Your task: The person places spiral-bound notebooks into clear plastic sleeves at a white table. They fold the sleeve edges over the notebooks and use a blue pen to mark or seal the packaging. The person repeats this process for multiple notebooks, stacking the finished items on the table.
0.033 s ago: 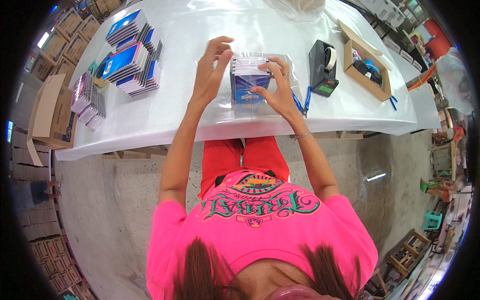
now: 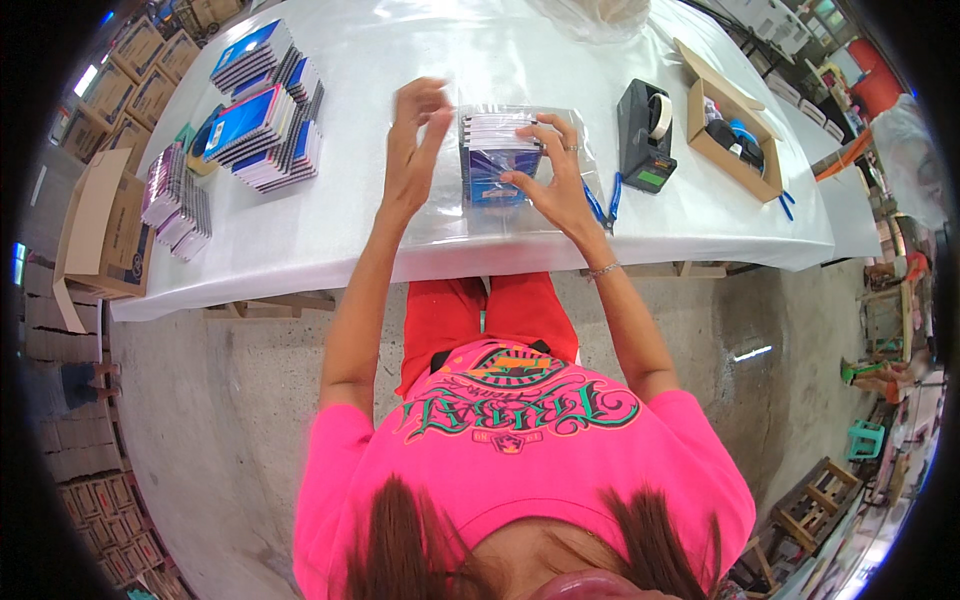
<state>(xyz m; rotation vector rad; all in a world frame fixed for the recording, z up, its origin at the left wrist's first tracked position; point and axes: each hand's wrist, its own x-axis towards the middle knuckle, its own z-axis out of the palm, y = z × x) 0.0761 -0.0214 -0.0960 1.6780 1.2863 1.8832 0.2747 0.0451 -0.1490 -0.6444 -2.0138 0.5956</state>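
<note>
A stack of blue spiral notebooks [image 2: 490, 178] lies on a sheet of clear plastic film [image 2: 462, 222] in front of me, partly wrapped by it. My right hand [image 2: 556, 180] grips the stack's right side, thumb on the near blue cover and fingers over the far white edges. To the left of the stack my left hand [image 2: 414, 140] is raised, holding nothing. Its fingers are apart and slightly blurred. Blue-handled pliers [image 2: 609, 203] rest just beyond my right wrist.
A black tape dispenser [image 2: 645, 140] stands to the right, beside an open cardboard box [image 2: 766, 182] of small items. Notebook piles [image 2: 262, 130] and purple notebooks [image 2: 176, 203] occupy the table's left side. An open carton [image 2: 108, 235] is at the left edge.
My left hand has shifted a little to the left, away from the notebook stack. My right hand keeps its grip in the same place.
</note>
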